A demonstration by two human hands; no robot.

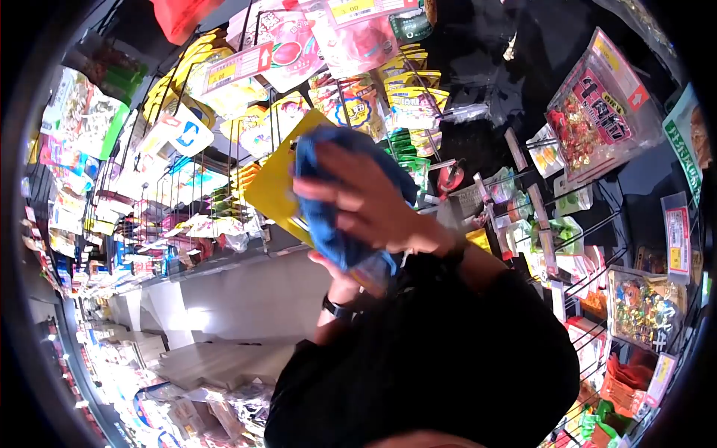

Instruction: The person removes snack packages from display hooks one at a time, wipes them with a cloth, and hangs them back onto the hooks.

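Note:
My right hand (366, 198), slightly blurred, lies over a crumpled blue cloth (328, 243) and presses it against a yellow package (272, 187). The cloth covers much of the package, and only its yellow edge and corner stick out at the upper left. Below the cloth is my left hand (337, 275), partly hidden, gripping the package from underneath. A dark band circles each wrist.
Snack bags (358, 101) hang from metal hooks ahead, with price tags (231, 69) on the front. More bags (594, 123) hang on a rack to the right. Cardboard boxes (224, 364) and packaged goods lie low on the left.

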